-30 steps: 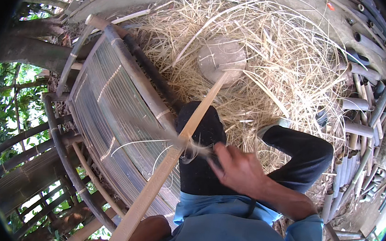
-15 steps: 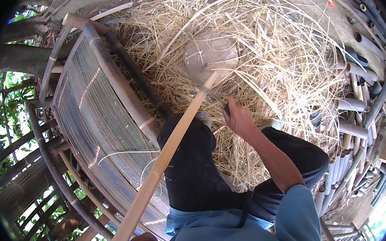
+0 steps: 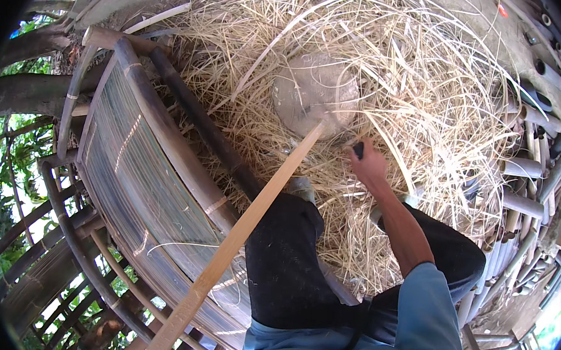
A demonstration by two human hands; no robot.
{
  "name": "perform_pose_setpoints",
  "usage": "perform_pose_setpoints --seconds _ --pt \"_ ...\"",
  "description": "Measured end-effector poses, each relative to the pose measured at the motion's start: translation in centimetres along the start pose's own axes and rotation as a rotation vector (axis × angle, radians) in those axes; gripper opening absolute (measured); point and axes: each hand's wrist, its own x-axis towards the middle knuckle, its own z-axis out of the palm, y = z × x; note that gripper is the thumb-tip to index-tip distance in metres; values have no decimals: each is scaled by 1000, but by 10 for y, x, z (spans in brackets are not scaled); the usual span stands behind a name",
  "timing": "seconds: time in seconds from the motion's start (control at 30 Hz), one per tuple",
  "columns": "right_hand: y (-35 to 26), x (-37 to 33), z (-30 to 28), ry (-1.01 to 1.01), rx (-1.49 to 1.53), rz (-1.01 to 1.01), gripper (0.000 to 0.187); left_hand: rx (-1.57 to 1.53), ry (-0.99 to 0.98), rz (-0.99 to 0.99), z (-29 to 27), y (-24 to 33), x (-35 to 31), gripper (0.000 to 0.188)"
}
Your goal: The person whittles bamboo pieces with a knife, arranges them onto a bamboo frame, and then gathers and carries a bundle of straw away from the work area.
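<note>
A long pale bamboo strip (image 3: 243,222) slants from the lower edge up to a round wooden block (image 3: 304,97), its far end resting on or just above the block's near rim. My right hand (image 3: 370,166) is closed around the black handle of a knife (image 3: 359,150), right of the strip's far end and apart from it. Motion and straw make the blade hard to make out. Low in the picture, only a dark brown sliver shows beside the strip, possibly part of my left arm; my left hand itself is out of sight.
Loose straw-like shavings (image 3: 426,114) surround the block. To the left stands a slatted bamboo bench (image 3: 166,185) with a thick pole frame. Bamboo pieces (image 3: 524,168) are stacked along the right. My dark-trousered legs (image 3: 286,262) are spread below the block.
My right hand with the knife has moved right, away from the strip. The strip's far end now sits a little lower and further right in view, and the whole view has shifted slightly.
</note>
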Motion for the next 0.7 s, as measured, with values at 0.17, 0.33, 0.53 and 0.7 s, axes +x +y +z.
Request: perform_pose_setpoints --seconds 0.17,0.33,0.53,0.7 --pt "29 26 -60 421 -210 3 66 18 -16 -31 4 23 26 34" --pt "-8 81 -159 491 38 -263 51 -10 23 -120 4 26 49 35" --pt "-219 46 -223 176 354 -468 52 196 74 -140 51 34 67 42" --pt "-344 -27 -326 -53 479 -862 57 126 603 -4 154 -22 55 37"
